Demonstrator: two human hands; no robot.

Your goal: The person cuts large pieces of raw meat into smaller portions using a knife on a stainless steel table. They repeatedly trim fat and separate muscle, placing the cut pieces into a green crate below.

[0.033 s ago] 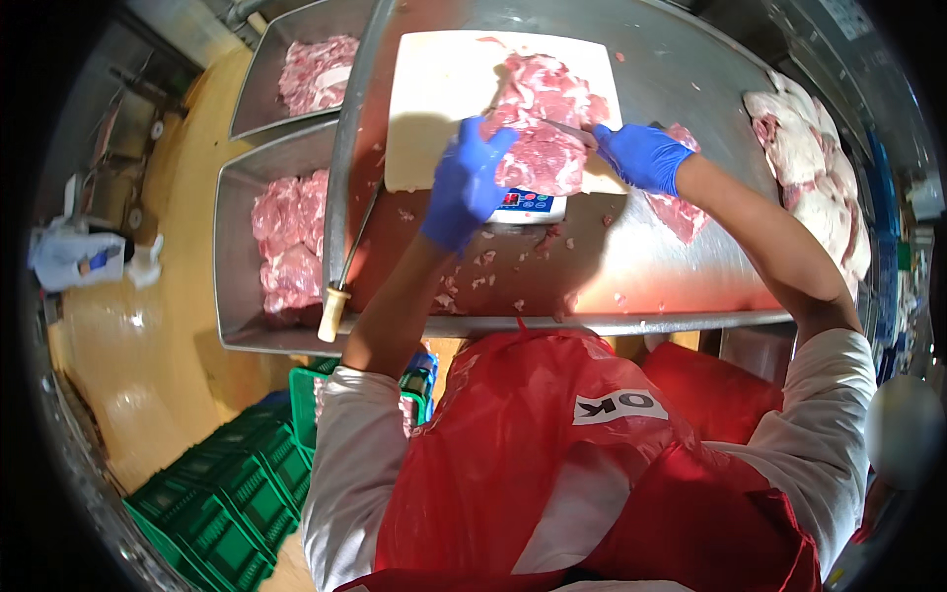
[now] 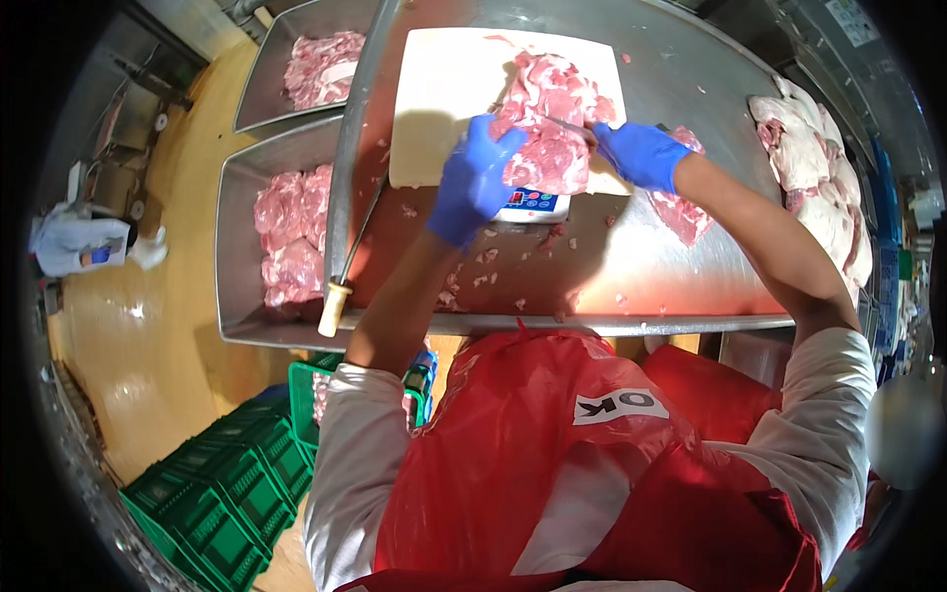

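A large slab of pink raw meat (image 2: 552,109) lies on the white cutting board (image 2: 434,74), its near end reaching over the board's front edge. My left hand (image 2: 473,183), in a blue glove, is at the slab's left side. Its thumb reaches to the meat's edge, and thumb and forefinger are spread apart; the other fingers are partly hidden. On the other side, my gloved right hand (image 2: 641,156) is closed around a knife (image 2: 569,126). The blade points left over the middle of the slab. Partly under the meat's near end sits a scale (image 2: 533,205) with a blue panel.
Another meat piece (image 2: 683,212) lies right of the board. Pale, fatty cuts (image 2: 804,158) are heaped at the table's right end. Left stand metal bins (image 2: 232,247) of meat. A sharpening steel (image 2: 333,311) leans at the table's left edge, above green crates (image 2: 217,493).
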